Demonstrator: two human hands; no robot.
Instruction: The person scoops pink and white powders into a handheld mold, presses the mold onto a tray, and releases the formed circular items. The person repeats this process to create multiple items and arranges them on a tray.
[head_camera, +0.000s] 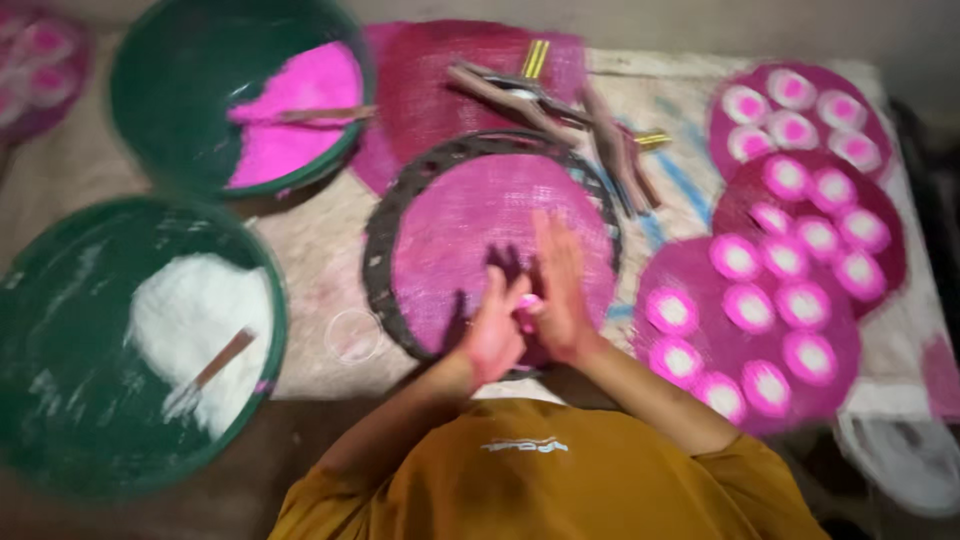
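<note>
While the blur softens every edge, we can still see the table (320, 240) spread with a pale woven cloth, coarse like sacking and stained pink in places. On our left sit two big round green basins: the nearer basin (60, 400) holds a heap of white powder (195, 320) with a small stick-handled scoop (215, 370) lying in it, and the far basin (170, 90) holds bright pink powder (295, 100) with another wooden stick (320, 115) across it.

In front of us lies a round woven mat (470, 220), dyed pink, ringed by a dark perforated frame (385, 220). To our right three more round mats overlap; the nearest mat (690, 270) carries rows of small round cakes (748, 307), white in the middle with pink rims, soft-looking and evenly spaced. Behind the central mat lies another pink mat (430, 70) with wooden tongs-like sticks (540, 100) resting on it, crossed and banded in yellow. A clear round ring (352, 335) lies on the cloth just beside the frame.

Our left hand (495, 330) and right hand (560, 300) meet over the near edge of the central mat. The left fingers curl loosely and the right fingers lie fairly straight; between them they press a small pink lump (528, 303), which touches both hands. Our orange shirt (540, 470) fills the bottom of the view.
</note>
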